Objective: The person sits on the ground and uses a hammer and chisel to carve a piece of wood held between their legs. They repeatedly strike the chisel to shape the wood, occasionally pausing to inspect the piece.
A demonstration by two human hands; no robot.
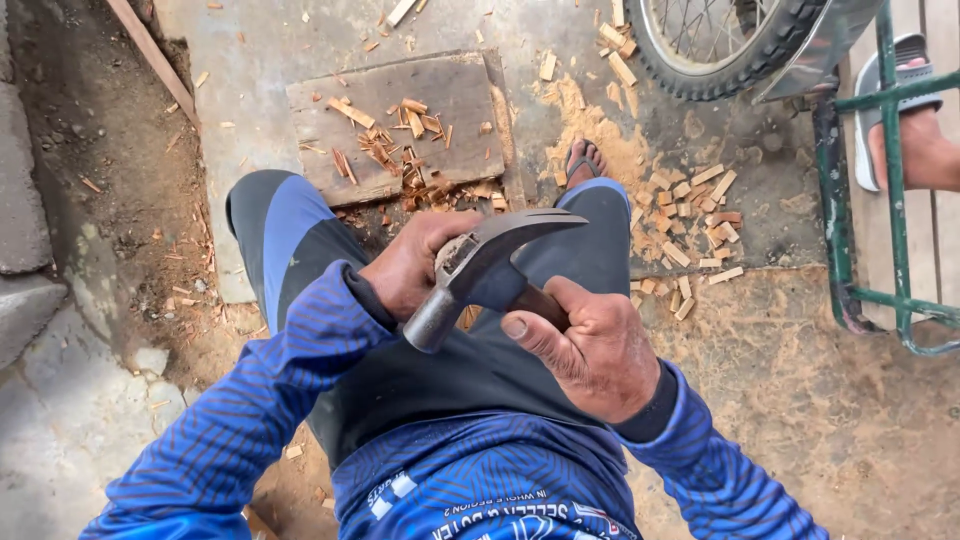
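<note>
Outdoors, the ground (800, 400) was packed dirt dusted with sawdust, with a grey concrete strip along the left edge and rough stone blocks at the far left. A flat wooden board (400, 110) lay on the ground ahead of the knees, strewn with reddish wood chips (390, 145). More chips and short cut wood blocks (695, 215) were scattered to the right of the board, near a pale heap of sawdust (600, 140).

Much was cut off or hidden. Only the lower arc of a spoked, tyred wheel (710, 50) showed at the top edge, and a green metal frame (880, 190) ran out of view on the right. Behind that frame another person's foot in a sandal (915, 130) was partly visible, the rest out of view. The wearer's own foot (583, 160) peeked out beyond the knee in a flip-flop; the other foot was hidden beneath the legs.

Over the lap, the claw hammer (490, 265) sat between both hands, its curved claw pointing right and its round striking face pointing down-left. The left hand (415, 265) was wrapped round the far side of the head, fingers hidden behind the steel. The right hand (595, 350) was closed round the wooden handle just below the head, thumb laid along it, so nearly all of the handle was covered.
</note>
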